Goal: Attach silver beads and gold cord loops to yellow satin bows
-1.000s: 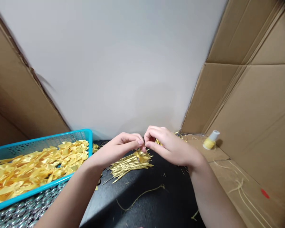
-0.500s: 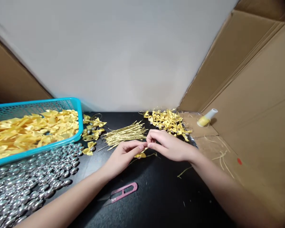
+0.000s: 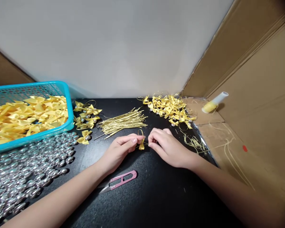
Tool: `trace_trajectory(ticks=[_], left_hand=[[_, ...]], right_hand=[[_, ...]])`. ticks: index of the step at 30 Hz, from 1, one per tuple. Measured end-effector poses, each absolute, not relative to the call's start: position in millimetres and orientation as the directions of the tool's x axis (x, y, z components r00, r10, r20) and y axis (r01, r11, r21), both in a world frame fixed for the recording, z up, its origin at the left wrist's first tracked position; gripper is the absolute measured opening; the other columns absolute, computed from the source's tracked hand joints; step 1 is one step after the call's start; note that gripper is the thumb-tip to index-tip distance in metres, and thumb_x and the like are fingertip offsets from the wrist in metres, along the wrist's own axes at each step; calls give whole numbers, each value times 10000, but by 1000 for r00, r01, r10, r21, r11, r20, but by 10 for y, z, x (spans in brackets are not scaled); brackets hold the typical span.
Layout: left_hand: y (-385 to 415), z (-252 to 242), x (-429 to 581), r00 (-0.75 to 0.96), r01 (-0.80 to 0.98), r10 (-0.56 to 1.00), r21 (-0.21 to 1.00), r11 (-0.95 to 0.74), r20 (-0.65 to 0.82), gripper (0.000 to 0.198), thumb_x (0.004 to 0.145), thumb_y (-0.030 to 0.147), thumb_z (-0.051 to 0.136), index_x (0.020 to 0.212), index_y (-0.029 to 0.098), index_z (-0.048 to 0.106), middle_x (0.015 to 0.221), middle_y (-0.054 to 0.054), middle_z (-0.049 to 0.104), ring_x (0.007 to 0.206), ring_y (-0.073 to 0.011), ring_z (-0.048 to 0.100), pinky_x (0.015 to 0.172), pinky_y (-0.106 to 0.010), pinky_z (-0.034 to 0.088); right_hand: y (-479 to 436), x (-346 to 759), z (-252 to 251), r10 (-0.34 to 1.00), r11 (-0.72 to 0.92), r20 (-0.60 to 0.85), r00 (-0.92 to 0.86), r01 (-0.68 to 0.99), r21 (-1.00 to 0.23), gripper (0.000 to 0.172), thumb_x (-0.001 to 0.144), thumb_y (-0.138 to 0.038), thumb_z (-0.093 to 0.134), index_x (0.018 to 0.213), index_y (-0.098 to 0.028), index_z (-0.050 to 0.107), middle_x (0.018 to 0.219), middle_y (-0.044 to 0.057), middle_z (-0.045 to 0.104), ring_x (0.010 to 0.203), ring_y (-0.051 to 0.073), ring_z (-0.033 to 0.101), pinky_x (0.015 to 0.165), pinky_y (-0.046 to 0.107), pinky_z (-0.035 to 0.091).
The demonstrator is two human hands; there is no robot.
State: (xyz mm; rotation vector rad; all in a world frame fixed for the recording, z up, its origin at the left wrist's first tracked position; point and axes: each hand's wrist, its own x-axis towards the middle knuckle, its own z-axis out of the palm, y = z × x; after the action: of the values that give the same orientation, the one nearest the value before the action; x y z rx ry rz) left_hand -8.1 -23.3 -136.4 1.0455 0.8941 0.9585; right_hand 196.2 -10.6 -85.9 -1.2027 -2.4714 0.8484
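Note:
My left hand pinches a yellow ribbon bow between thumb and fingers at mid-table. A gold cord loop stands up from that bow. Just to its right, my right hand has its fingertips closed on a thin yellow thread that runs from the bow. The fingertips partly hide the thread. Below the hands lie thread snips with pink handles, blades pointing left. A bundle of gold cords rests behind my left hand.
A blue basket of yellow bows stands left, with many silver beads before it. Bows with beads lie beside it. Looped bows are heaped back right, near thread scraps and a thread spool. Cardboard walls flank the table.
My hands have parted slightly, and the bow with its gold loop now shows upright between them. The whole view has shifted, with the table's things higher in the picture.

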Motion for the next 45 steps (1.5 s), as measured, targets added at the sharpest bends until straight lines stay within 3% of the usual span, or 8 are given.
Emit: trace_trajectory(ticks=[4, 8, 13, 17, 22, 35, 45], left_hand=[[-233, -1315, -84, 304, 7, 950, 997, 77, -76, 203, 841, 367, 676, 926, 221, 790, 823, -38, 601, 745, -150, 508, 681, -278, 404], [-248, -1246, -80, 335, 175, 941, 978, -117, 53, 185, 860, 304, 645, 980, 251, 775, 860, -37, 565, 801, -168, 527, 693, -287, 419], [-252, -1236, -108, 448, 329, 856, 842, -428, 260, 361, 901, 169, 546, 1209, 314, 667, 1015, -52, 555, 931, -193, 518, 801, -336, 438], [-233, -1258, -141, 464, 362, 811, 759, -541, 357, 425, 915, 116, 473, 1247, 323, 640, 1002, -53, 587, 902, -187, 542, 773, -328, 458], [-228, -1263, -142, 412, 344, 793, 730, -591, 449, 413, 878, 66, 540, 1173, 314, 692, 919, -38, 635, 832, -165, 581, 728, -292, 469], [-232, -1354, -77, 379, 368, 860, 797, -478, 341, 258, 859, 124, 599, 1038, 229, 751, 772, -32, 677, 711, -155, 590, 650, -285, 462], [-216, -1373, -77, 419, 407, 835, 748, -524, 357, 218, 826, 143, 683, 1030, 198, 741, 792, -19, 730, 711, -152, 580, 667, -281, 464]], right_hand=[[-166, 1947, -891, 793, 473, -7, -609, 622, -624, 112, 939, -153, 461, 838, -198, 481, 918, 17, 583, 874, 162, 521, 843, 358, 319], [-218, 1922, -956, 838, 435, 68, -542, 587, -683, 109, 939, -168, 464, 837, -199, 483, 913, 19, 581, 882, 164, 529, 843, 358, 342], [-208, 1909, -1046, 874, 372, 158, -460, 422, -827, 148, 930, -181, 450, 784, -204, 458, 870, 22, 555, 834, 150, 536, 784, 314, 415], [-179, 1914, -1088, 893, 327, 152, -424, 379, -866, 143, 910, -183, 462, 769, -204, 458, 827, 10, 524, 771, 136, 520, 727, 284, 441], [-161, 1941, -1052, 876, 334, 135, -464, 379, -863, 128, 901, -178, 479, 775, -199, 475, 817, 3, 522, 758, 130, 512, 714, 278, 428], [-165, 1954, -1025, 830, 508, 147, -538, 620, -598, 97, 921, -142, 499, 836, -182, 525, 910, 29, 608, 861, 166, 531, 808, 335, 319], [-162, 1951, -1039, 828, 507, 121, -547, 640, -577, 100, 925, -138, 501, 838, -175, 534, 908, 25, 614, 874, 167, 535, 810, 331, 302]])
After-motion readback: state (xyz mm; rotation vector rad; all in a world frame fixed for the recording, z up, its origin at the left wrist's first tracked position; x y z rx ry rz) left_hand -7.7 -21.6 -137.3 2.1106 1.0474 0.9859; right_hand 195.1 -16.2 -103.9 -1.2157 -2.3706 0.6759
